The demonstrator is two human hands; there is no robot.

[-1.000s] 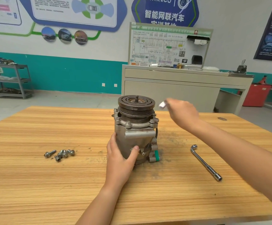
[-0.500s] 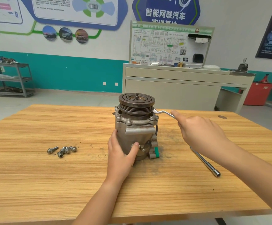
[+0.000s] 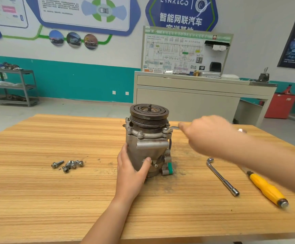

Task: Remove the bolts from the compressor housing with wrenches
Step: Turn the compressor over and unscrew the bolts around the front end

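Right hand [image 3: 212, 136], motion-blurred, grasps wrench [image 3: 174, 128] set at right side of flange. Left hand [image 3: 132, 171] clasps compressor housing [image 3: 148, 148], upright mid-table [image 3: 37, 191]. Loose bolts [image 3: 69, 164] clustered left; several flange bolts [image 3: 140, 132] still seated. Roughly midway, I judge.

White wall [image 3: 257, 32] with teal lower band [image 3: 81, 81], blue info posters [image 3: 83, 13]; pale grey floor [image 3: 55, 110]. Grey metal shelf rack [image 3: 25, 85] left, beige cabinet [image 3: 187, 101] carrying wiring-diagram board [image 3: 178, 53] centre, red bin [image 3: 277, 106] right. Wood-grain table [image 3: 37, 199] in foreground.
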